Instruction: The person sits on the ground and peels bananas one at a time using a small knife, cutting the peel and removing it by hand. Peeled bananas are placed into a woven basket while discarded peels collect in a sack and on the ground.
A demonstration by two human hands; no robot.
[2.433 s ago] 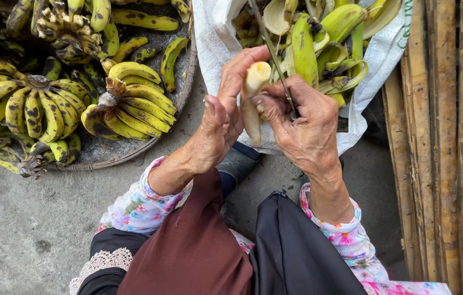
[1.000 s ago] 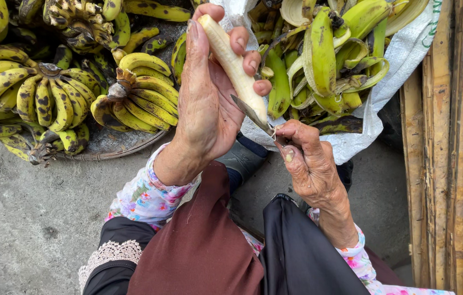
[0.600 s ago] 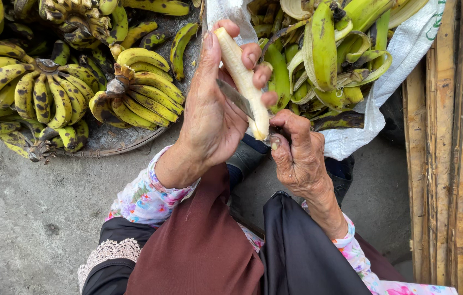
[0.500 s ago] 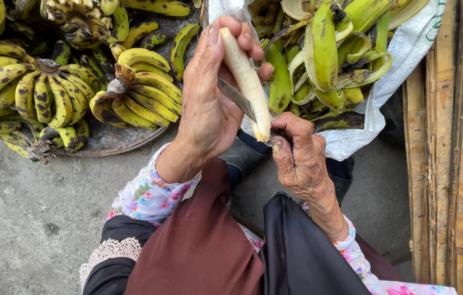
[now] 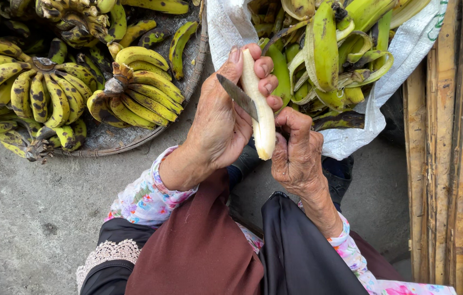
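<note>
**Peeled banana held up, knife blade laid across it**

Your left hand (image 5: 217, 123) is wrapped round a pale peeled banana (image 5: 260, 112), fingers curled shut on its upper half, thumb tip at the top end. The banana stands nearly upright in the middle of the view, above your lap, lower end free.

Your right hand (image 5: 297, 158) is closed on the handle of a thin grey metal knife (image 5: 237, 95). The handle is hidden in the fist. The blade runs up and left across the banana, its tip over the back of your left hand.

Risks, as judgement:
- The blade lies close to your left thumb and knuckles. A slip along the smooth flesh could nick skin.
- The banana looks soft and is gripped high up only. A hard press with the edge could snap it, and the lower part would drop onto the dark cloth (image 5: 297, 257) or the grey concrete floor (image 5: 29, 218).

Containers:
- Far left, a round shallow woven tray (image 5: 133, 141) holds bunches of yellow-green bananas with black spots (image 5: 133, 93).
- Far right, an open white woven sack (image 5: 362, 134) holds green peels (image 5: 324, 54), curled and heaped.
- At the right edge, a stack of brown wooden slats (image 5: 455, 164).
</note>
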